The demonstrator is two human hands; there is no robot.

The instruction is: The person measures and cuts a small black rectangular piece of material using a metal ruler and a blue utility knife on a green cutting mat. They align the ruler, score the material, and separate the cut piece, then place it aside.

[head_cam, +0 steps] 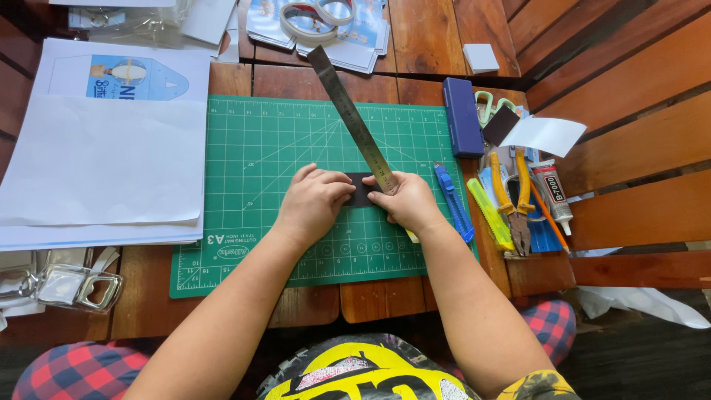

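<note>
Pressing a small black card (361,190) flat on the green cutting mat (252,148) with both curled hands, left hand (315,201) and right hand (409,201), beside the steel ruler (352,117).

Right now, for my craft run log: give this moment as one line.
left hand: pressing black card | right hand: on card and steel ruler | base: green cutting mat | nearby: blue knife

Both forearms are bare to past the elbow — no sleeves, watch or rings show on the left hand (315,198) or the right hand (409,201). The shirt (370,370) is black with bold yellow and white graphics, and the trousers (70,370) are checked — red and dark blue.
</note>
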